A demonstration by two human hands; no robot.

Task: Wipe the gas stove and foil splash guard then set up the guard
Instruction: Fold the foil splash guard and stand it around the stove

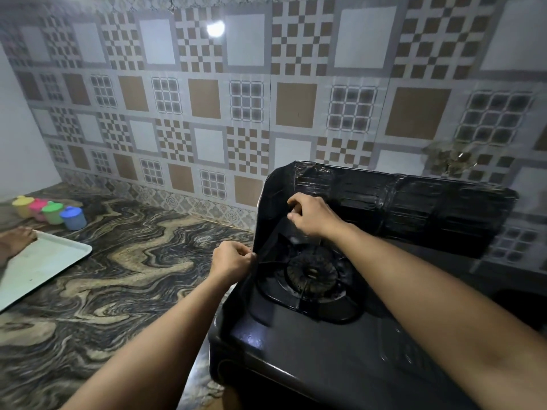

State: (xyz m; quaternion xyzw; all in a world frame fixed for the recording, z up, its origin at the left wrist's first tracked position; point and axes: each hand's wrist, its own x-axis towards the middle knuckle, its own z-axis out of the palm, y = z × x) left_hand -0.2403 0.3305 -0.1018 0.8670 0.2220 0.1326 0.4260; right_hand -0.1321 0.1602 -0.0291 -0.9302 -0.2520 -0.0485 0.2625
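Observation:
A black gas stove [310, 344] sits on the marbled counter at the right, its left burner [312, 273] in view. The dark foil splash guard [414, 208] stands upright around the stove's back and left side. My left hand [231, 260] pinches the front edge of the guard's left panel. Further back, my right hand [312, 216] grips the guard at the fold between the left panel and the back panel, above the burner. My right forearm crosses over the stove's right half and hides it.
The marbled counter [118, 276] stretches to the left. A pale tray [44, 264] lies at its left edge, with another person's foot [16, 239] on its far corner. Several small coloured lidded cups [51, 213] stand behind it. A patterned tiled wall [207, 113] runs along the back.

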